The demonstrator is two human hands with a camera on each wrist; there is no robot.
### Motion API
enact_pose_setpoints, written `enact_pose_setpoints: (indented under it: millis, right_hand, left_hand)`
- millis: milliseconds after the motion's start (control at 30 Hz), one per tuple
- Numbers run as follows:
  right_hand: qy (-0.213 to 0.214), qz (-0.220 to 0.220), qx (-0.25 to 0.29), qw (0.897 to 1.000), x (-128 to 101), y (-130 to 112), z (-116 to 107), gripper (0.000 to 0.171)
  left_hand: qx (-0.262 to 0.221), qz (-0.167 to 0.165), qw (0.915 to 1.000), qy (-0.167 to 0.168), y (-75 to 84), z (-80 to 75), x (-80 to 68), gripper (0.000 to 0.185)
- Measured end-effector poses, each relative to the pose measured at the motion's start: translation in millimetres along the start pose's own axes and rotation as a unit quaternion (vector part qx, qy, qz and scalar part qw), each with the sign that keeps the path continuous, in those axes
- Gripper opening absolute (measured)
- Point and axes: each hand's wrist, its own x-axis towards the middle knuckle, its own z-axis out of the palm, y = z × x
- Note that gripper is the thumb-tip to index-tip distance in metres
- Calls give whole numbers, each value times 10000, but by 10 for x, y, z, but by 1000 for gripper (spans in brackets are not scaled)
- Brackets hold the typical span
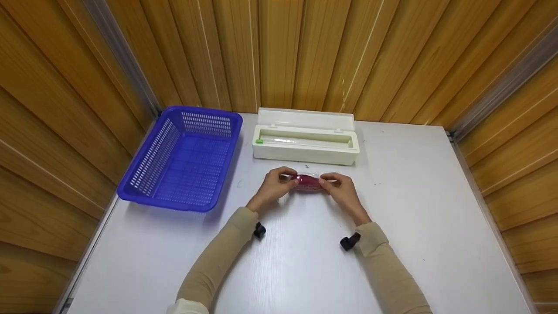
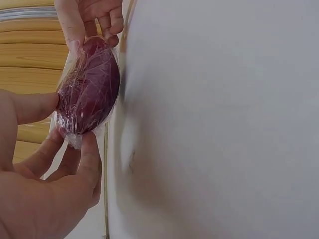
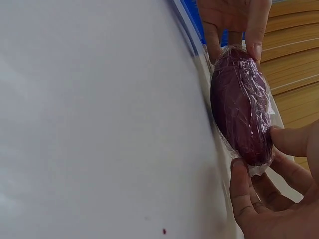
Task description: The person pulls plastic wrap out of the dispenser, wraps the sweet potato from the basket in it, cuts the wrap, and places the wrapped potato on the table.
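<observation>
An oblong purple-red vegetable (image 1: 308, 183), snugly covered in clear, wrinkled cling film, is held between both hands just above the table. Its exact kind cannot be told under the film. My left hand (image 1: 275, 185) pinches one end between thumb and fingertips; in the left wrist view the film (image 2: 75, 139) bunches at that end. The opposite end is pinched by my right hand (image 1: 343, 189), and the wrapped vegetable (image 3: 241, 107) lies lengthwise between the hands in the right wrist view. Just beyond them stands a white cling film dispenser (image 1: 305, 154), lid up, with a film roll (image 1: 305, 141) inside.
To the left on the white table (image 1: 436, 209) is a blue plastic basket (image 1: 174, 203) with slotted sides. A green slider (image 1: 260, 141) sits at the dispenser's left end. Wooden panels (image 1: 279, 56) enclose the table at the back and both sides.
</observation>
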Motion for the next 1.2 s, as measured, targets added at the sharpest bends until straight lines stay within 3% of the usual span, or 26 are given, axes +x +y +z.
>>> enact_pose_setpoints:
  millis: [200, 400, 1200]
  right_hand:
    - [-35, -105, 79, 9999, 12, 45, 14, 33]
    - [-145, -74, 108, 9998, 4, 35, 15, 34]
    - [-73, -94, 101, 9999, -22, 3, -35, 32]
  left_hand:
    - [-27, 144, 9999, 45, -24, -14, -5, 30]
    - [58, -5, 9999, 103, -36, -12, -9, 30]
    - [325, -4, 9993, -171, -20, -47, -41, 39]
